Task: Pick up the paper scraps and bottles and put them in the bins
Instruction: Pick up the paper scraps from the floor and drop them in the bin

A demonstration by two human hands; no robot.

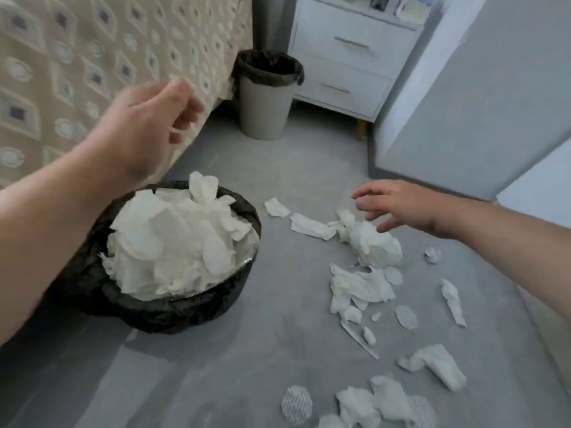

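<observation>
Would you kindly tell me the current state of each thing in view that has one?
Near bin: upright, heaped with paper above its rim.
Far bin: upright, lined, contents hidden.
Paper scraps: scattered on the floor.
Left hand: open, empty, raised.
Right hand: open, empty, over the scraps.
Drawers: closed.

The left hand (145, 128) and the right hand (401, 208) are bare. The left forearm (46, 217) and the right forearm (509, 230) are uncovered right to the edge of view. The left hand's fingers (185, 114) look blurred.
</observation>
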